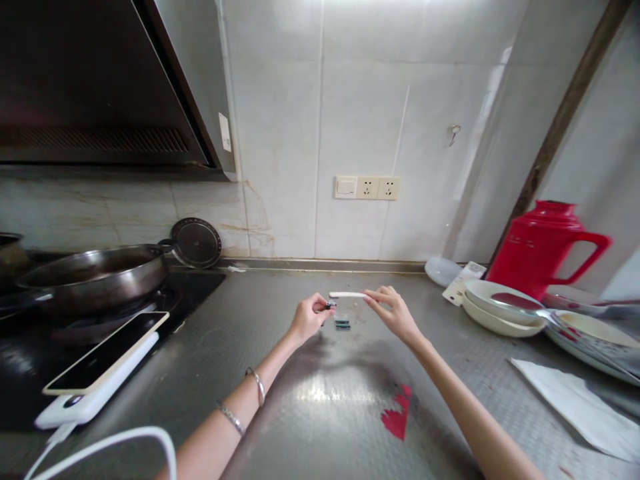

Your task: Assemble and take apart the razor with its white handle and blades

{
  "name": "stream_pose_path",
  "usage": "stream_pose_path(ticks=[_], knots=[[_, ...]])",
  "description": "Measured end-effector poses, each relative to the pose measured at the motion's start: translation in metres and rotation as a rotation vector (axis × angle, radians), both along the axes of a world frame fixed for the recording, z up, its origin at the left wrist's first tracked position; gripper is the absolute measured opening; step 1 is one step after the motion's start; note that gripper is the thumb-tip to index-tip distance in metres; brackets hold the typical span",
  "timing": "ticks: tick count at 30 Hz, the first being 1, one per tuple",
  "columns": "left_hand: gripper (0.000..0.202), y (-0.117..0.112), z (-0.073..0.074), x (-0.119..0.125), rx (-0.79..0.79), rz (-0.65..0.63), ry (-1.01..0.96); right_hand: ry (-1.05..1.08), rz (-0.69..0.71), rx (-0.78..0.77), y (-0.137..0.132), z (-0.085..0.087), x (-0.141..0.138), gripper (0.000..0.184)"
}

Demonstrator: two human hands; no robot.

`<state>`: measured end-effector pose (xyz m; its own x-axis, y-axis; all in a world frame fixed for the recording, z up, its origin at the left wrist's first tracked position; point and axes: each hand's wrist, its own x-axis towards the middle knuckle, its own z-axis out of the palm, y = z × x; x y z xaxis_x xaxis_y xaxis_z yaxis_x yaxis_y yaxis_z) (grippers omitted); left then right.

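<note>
Steel countertop (280, 347) spreads across the lower frame. At mid-frame, the left hand (307, 319) pinches a small dark piece (330, 305) just beside one end of a white stick (347, 295). The right hand (395, 312) grips the other end by its fingertips.

One frying pan (95, 273), one phone (107, 350), one power bank (95, 395), one red jug (543, 247). Two bracelets (257, 385), two wall sockets (379, 188), one switch (345, 187), one white stick (349, 295).
</note>
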<state>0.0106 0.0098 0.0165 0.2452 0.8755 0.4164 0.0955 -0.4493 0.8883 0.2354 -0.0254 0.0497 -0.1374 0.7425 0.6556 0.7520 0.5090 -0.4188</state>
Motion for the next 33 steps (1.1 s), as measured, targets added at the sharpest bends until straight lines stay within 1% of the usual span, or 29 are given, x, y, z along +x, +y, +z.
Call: stream_pose_path(ticks=[3,8,13,18,20,24,29,33], knots=[[0.021,0.0007,0.0004,-0.0006,0.003,0.008,0.014,-0.014,0.018,-0.013,-0.0019,0.0014,-0.0014,0.038],[0.022,0.0014,0.0000,-0.0016,0.005,0.018,0.030,0.016,-0.059,-0.037,-0.0006,-0.0005,0.0027,0.041],[0.022,0.0014,-0.0006,-0.0009,-0.002,-0.003,0.004,0.005,0.006,-0.051,-0.0041,0.0038,-0.0025,0.042],[0.024,-0.0006,0.0023,-0.0007,-0.015,-0.013,-0.009,0.026,-0.058,-0.047,-0.0035,0.0028,0.0013,0.040],[0.024,-0.0014,0.0035,-0.0007,-0.023,-0.017,-0.013,0.040,-0.046,-0.047,-0.0040,0.0032,0.0013,0.039],[0.024,-0.0021,0.0049,-0.0005,-0.035,-0.022,-0.016,0.030,0.029,-0.051,-0.0048,0.0034,-0.0027,0.038],[0.024,-0.0026,0.0057,-0.0008,-0.027,-0.015,-0.004,0.070,-0.024,-0.048,-0.0028,0.0004,0.0021,0.039],[0.023,-0.0014,0.0050,-0.0010,-0.011,-0.016,0.006,0.066,0.022,-0.045,-0.0054,0.0024,-0.0016,0.037]])
